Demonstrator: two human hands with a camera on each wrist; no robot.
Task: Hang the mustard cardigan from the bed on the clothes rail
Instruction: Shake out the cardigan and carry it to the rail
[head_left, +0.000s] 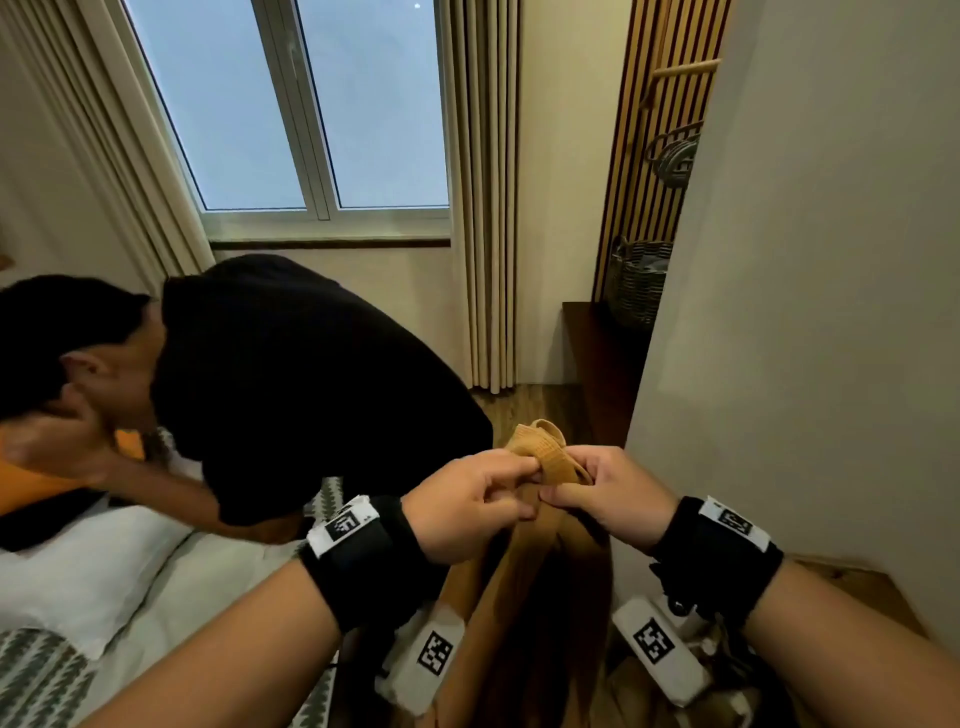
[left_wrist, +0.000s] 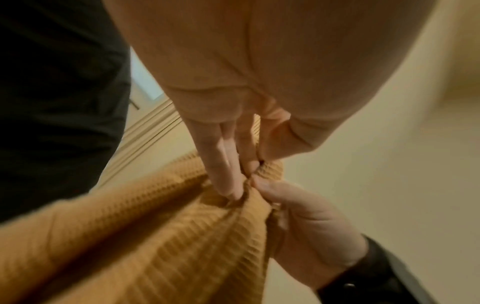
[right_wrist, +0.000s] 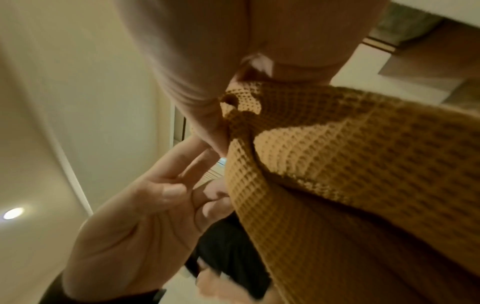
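The mustard waffle-knit cardigan (head_left: 540, 571) hangs bunched in front of me, its ribbed top edge (head_left: 550, 452) sticking up between my hands. My left hand (head_left: 467, 499) pinches that top edge from the left; my right hand (head_left: 597, 491) pinches it from the right, the two almost touching. In the left wrist view my left hand (left_wrist: 233, 164) pinches the cardigan (left_wrist: 155, 236) with the right hand (left_wrist: 298, 216) just below. In the right wrist view the cardigan (right_wrist: 350, 164) drapes to the right, the left hand (right_wrist: 145, 205) beside it. No clothes rail is in view.
Another person in a black top (head_left: 311, 374) bends over the bed (head_left: 130, 587) at the left. A white wall corner (head_left: 779, 312) stands close on the right. Behind are a window (head_left: 291, 104), curtains (head_left: 488, 208) and a dark shelf with a woven basket (head_left: 636, 280).
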